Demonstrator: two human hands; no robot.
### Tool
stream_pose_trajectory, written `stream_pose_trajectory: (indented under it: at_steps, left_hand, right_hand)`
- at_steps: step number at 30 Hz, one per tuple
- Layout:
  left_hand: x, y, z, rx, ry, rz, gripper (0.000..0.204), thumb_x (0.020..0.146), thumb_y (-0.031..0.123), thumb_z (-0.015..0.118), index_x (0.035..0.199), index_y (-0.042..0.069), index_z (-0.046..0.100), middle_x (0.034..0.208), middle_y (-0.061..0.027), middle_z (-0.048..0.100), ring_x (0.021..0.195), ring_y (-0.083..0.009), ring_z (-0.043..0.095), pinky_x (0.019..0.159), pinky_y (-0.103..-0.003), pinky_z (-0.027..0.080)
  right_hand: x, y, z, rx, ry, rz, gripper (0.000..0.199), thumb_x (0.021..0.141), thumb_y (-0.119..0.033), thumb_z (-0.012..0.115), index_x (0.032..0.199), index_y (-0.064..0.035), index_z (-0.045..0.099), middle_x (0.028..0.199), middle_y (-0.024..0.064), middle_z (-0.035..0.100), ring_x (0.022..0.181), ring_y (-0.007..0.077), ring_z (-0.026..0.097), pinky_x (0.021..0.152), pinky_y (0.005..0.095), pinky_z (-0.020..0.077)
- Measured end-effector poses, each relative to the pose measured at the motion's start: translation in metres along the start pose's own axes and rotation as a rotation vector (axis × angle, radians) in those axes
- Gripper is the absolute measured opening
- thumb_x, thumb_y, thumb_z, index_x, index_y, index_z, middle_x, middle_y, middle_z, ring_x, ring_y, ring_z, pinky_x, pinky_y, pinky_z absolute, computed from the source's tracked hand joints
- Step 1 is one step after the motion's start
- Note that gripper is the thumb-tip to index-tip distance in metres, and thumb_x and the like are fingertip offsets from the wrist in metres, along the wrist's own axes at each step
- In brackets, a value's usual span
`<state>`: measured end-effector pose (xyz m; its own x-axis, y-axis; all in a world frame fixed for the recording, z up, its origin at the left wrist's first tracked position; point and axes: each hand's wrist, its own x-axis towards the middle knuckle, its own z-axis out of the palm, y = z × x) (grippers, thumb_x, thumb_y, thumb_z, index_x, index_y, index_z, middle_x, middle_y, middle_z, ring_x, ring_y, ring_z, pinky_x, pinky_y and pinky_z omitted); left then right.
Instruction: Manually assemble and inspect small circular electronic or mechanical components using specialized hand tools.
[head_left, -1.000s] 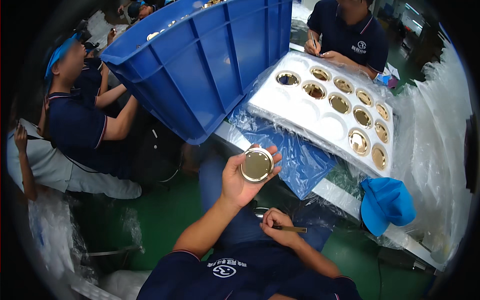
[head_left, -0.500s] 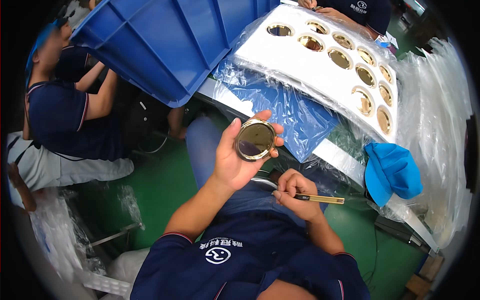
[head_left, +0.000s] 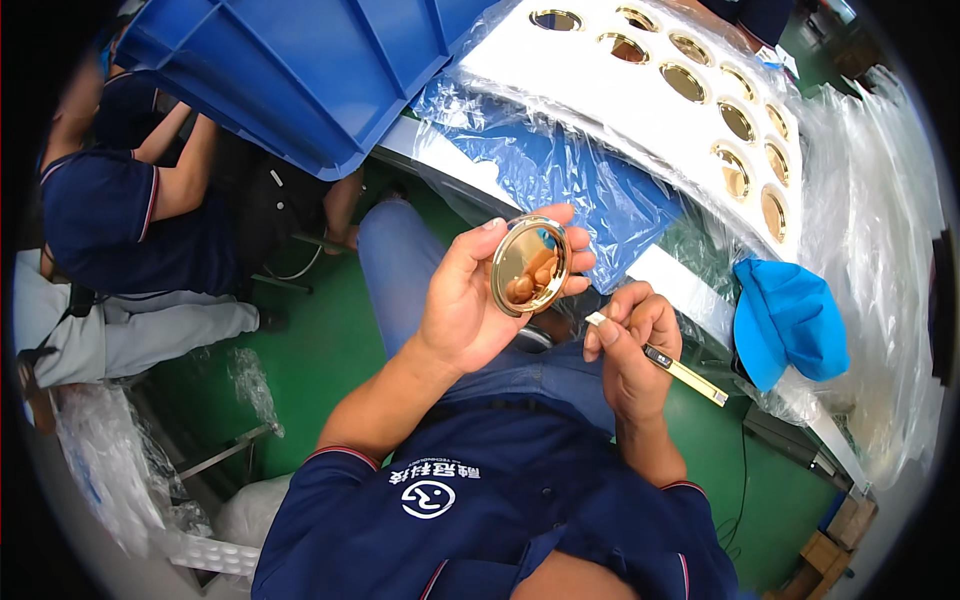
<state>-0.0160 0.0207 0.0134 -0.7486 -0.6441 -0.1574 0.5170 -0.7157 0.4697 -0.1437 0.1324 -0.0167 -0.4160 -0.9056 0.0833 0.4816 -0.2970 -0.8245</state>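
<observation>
My left hand holds a round, mirror-shiny gold disc with a raised rim, thumb on one side and fingers behind the other. The disc is tilted, and fingers reflect in its face. To the right and slightly lower, my right hand is closed around a slim yellow utility knife, apart from the disc. The knife's back end points down to the right. A small whitish tip pokes out by the thumb and forefinger; whether it is the blade end, I cannot tell.
A white foam tray on the table holds several gold discs in round recesses. Blue plastic sheeting lies before it. Nearby are a large blue crate, a bright blue cap and clear plastic bags. A co-worker sits at left.
My right hand has risen toward the disc with the knife, and the whitish tip now shows. My left hand has turned the disc, which now reflects fingers, and moved it slightly right.
</observation>
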Motion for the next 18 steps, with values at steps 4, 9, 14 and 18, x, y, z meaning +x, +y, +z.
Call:
stream_pose_trajectory:
  at_steps: [4,9,14,18]
  left_hand:
    - [-0.003,-0.002,-0.001,0.111,0.009,0.022,0.058,0.089,0.042,0.034,0.123,-0.004,0.042,0.113,-0.0214,0.054,0.104,-0.0315,0.054,0.091,-0.041,0.044]
    - [-0.002,-0.010,0.002,0.188,0.090,0.050,0.056,0.089,0.042,0.034,0.115,-0.005,0.048,0.109,-0.0196,0.056,0.100,-0.0297,0.056,0.090,-0.041,0.045]
    - [-0.006,-0.009,0.004,0.265,0.067,0.049,0.058,0.087,0.042,0.034,0.114,-0.007,0.049,0.109,-0.0192,0.057,0.102,-0.0288,0.055,0.091,-0.041,0.043]
    - [-0.009,-0.010,0.006,0.288,-0.004,0.053,0.063,0.085,0.042,0.035,0.121,-0.009,0.044,0.112,-0.0195,0.055,0.105,-0.0284,0.054,0.094,-0.040,0.040]
  right_hand:
    - [0.003,0.001,0.007,0.007,0.001,-0.086,0.025,0.078,0.011,0.054,0.076,-0.0072,0.036,0.092,0.0097,0.043,0.071,0.0129,0.055,0.059,0.0243,0.0485]
    - [0.002,0.009,0.012,-0.141,-0.023,-0.169,0.025,0.078,0.011,0.054,0.077,-0.0075,0.037,0.091,0.0076,0.043,0.071,0.0087,0.049,0.061,0.0216,0.0439]
    - [0.001,0.018,0.017,-0.188,-0.033,-0.189,0.025,0.078,0.012,0.052,0.078,-0.0081,0.037,0.092,0.0056,0.042,0.077,0.0072,0.044,0.072,0.0212,0.0390]
    - [0.002,0.021,0.018,-0.228,-0.033,-0.229,0.025,0.078,0.012,0.052,0.077,-0.0078,0.036,0.092,0.0055,0.042,0.083,0.0105,0.047,0.078,0.0240,0.0394]
